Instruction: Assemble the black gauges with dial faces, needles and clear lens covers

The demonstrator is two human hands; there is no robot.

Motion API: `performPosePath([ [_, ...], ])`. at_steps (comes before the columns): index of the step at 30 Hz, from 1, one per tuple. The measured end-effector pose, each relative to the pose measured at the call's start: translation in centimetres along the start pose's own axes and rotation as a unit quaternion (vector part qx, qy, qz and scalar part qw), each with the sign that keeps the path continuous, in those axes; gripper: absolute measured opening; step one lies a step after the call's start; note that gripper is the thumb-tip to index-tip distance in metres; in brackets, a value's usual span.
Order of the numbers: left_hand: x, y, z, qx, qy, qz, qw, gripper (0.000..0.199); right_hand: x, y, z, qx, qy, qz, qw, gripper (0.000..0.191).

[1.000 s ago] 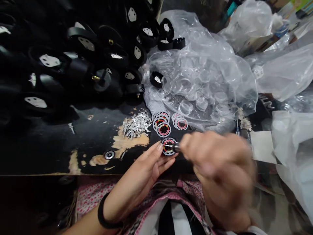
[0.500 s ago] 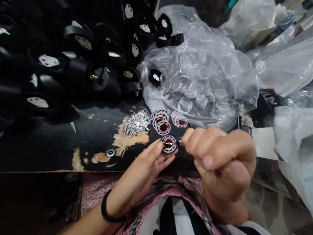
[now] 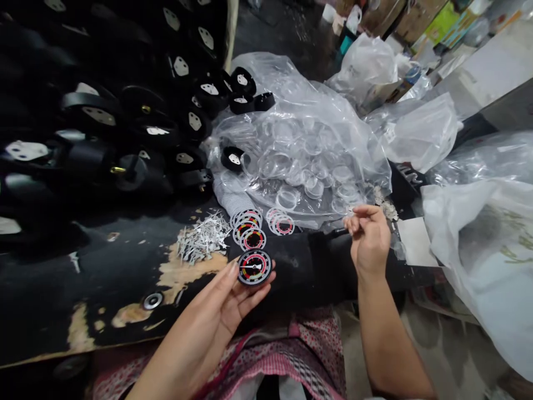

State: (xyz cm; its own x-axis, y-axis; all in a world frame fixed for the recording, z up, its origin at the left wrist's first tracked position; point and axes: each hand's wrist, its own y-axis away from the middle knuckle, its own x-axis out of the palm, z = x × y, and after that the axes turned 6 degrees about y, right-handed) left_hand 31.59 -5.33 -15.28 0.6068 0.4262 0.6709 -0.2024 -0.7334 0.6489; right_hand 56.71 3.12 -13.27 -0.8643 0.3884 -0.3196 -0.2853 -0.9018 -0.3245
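Note:
My left hand (image 3: pixel 220 303) holds a round pressure gauge (image 3: pixel 255 268) by its rim, thumb on the left edge and fingers beneath. The gauge has a black, red and yellow dial, and a white pointer lies across it. Off to the right, my right hand (image 3: pixel 370 241) is over the bench by the plastic bag, its fingers curled. A dark rod-shaped tool (image 3: pixel 336 232) reaches to its fingertips; what lies inside the fingers is hidden. Printed dials (image 3: pixel 253 239) lie fanned just beyond the gauge, with red-ringed dials (image 3: pixel 285 225) beside them. A pile of white pointers (image 3: pixel 204 239) is left of these.
Many black gauge housings (image 3: pixel 195 121) are heaped at the left and back. A clear plastic bag (image 3: pixel 333 119) with round transparent covers spreads behind the dials. A metal ring-shaped part (image 3: pixel 152 300) lies front left. White paper (image 3: pixel 416 241) and a white bag (image 3: pixel 478 244) are at the right.
My right hand has moved away from the gauge, rightward and farther off; the metal-tipped tool is no longer beside the gauge. My left hand still holds the gauge. The view has shifted right.

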Motion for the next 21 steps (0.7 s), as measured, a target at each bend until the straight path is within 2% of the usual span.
performPosePath([
  [2,0.1,0.1,-0.3,0.030,-0.015,0.003,0.999,0.026,-1.1,-0.5,-0.9,0.012,0.022,0.006,1.000,0.014],
  [4,0.3,0.2,-0.6,0.065,-0.035,0.004,0.997,0.026,-1.3,-0.2,-0.1,-0.013,0.084,0.003,0.996,0.016],
  [5,0.4,0.2,-0.7,0.080,-0.045,0.004,0.996,0.026,-1.0,0.3,0.9,-0.042,0.126,0.005,0.991,0.016],
  [7,0.7,0.4,-0.9,0.099,-0.066,0.008,0.993,0.027,0.5,1.6,3.6,-0.169,0.264,0.022,0.949,0.017],
  [8,0.8,0.5,-1.0,0.103,-0.075,0.009,0.992,0.027,1.5,2.3,4.9,-0.206,0.274,0.078,0.936,0.017],
  [10,0.8,0.6,-1.1,0.103,-0.091,-0.005,0.990,0.028,4.0,3.8,7.0,-0.244,0.238,0.272,0.900,0.013],
  [12,0.5,0.7,-1.0,0.104,-0.101,-0.033,0.989,0.030,6.2,4.9,7.9,-0.261,0.258,0.350,0.862,0.012],
  [15,0.0,0.6,-0.9,0.114,-0.110,-0.047,0.986,0.034,8.2,5.5,7.6,-0.300,0.321,0.355,0.825,0.015],
  [17,-0.1,0.7,-0.8,0.122,-0.106,-0.041,0.986,0.033,8.7,5.6,7.2,-0.325,0.335,0.348,0.813,0.018],
  [19,0.1,0.8,-0.7,0.108,-0.080,-0.041,0.990,0.025,8.8,5.7,7.2,-0.320,0.330,0.343,0.819,0.018],
  [21,0.3,1.0,-0.6,0.088,-0.047,-0.049,0.994,0.016,8.9,5.8,7.7,-0.275,0.317,0.346,0.839,0.016],
])
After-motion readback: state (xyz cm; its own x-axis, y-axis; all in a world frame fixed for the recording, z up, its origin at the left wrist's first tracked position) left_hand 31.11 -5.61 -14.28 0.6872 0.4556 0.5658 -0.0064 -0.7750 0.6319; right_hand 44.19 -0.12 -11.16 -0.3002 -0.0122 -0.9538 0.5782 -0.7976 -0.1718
